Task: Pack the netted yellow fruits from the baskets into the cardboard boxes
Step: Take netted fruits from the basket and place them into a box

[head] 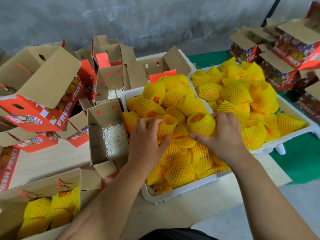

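Both hands reach into the near white basket of netted fruits: left hand grips one netted fruit, right hand curls round another. Open cardboard box with white shredded padding sits just left of the basket; a second heaped basket lies far right on the worktop.

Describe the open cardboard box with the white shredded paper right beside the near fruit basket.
The open cardboard box is plain brown inside, flaps raised, one flap showing two red-edged punched holes. White shredded paper lines its bottom; no fruit is in it yet. It stands upright on the pale tabletop, its right side against the white basket of netted fruits. Neither hand touches it.
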Action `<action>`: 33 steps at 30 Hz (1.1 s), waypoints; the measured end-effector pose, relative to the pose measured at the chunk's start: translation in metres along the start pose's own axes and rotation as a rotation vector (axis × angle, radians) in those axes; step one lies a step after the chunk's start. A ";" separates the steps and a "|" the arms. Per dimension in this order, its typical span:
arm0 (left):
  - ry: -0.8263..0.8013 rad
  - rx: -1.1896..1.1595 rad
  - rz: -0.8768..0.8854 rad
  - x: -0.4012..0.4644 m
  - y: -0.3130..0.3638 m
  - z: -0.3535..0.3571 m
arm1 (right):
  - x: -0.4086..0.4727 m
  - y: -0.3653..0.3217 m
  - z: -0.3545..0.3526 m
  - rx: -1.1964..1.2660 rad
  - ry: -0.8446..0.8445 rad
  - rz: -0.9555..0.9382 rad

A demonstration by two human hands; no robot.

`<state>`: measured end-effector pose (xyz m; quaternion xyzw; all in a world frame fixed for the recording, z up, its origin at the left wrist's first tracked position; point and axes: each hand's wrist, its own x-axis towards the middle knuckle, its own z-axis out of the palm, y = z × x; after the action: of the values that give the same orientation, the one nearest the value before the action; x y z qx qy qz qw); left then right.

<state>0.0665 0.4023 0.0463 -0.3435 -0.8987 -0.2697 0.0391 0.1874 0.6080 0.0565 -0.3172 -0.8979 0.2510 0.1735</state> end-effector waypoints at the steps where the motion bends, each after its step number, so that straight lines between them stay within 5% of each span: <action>1: 0.000 0.061 -0.007 0.002 0.000 0.000 | -0.001 0.000 -0.001 -0.008 0.022 0.009; 5: -0.034 0.106 -0.086 0.007 0.007 0.002 | -0.008 -0.006 0.000 0.173 0.063 0.030; 10: 0.175 -0.135 -0.016 -0.015 0.019 0.009 | -0.014 -0.020 0.001 0.443 0.177 -0.005; 14: 0.222 -0.246 0.033 -0.023 0.013 0.015 | -0.016 -0.033 -0.002 0.822 0.074 0.029; 17: 0.186 -0.313 0.004 -0.026 0.001 0.012 | -0.022 -0.048 0.005 0.927 0.029 0.071; 22: 0.344 -0.539 0.030 -0.028 0.003 -0.014 | -0.036 -0.072 0.015 1.006 0.026 0.057; 26: -0.004 -0.969 -0.022 -0.036 0.019 -0.041 | -0.049 -0.106 0.024 1.074 -0.031 0.038; 33: 0.088 -1.078 -0.123 -0.068 -0.040 -0.082 | -0.087 -0.186 0.062 1.172 -0.124 0.087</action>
<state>0.0837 0.2954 0.0801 -0.2501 -0.6491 -0.7082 -0.1207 0.1328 0.4047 0.0971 -0.1897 -0.6040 0.7302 0.2568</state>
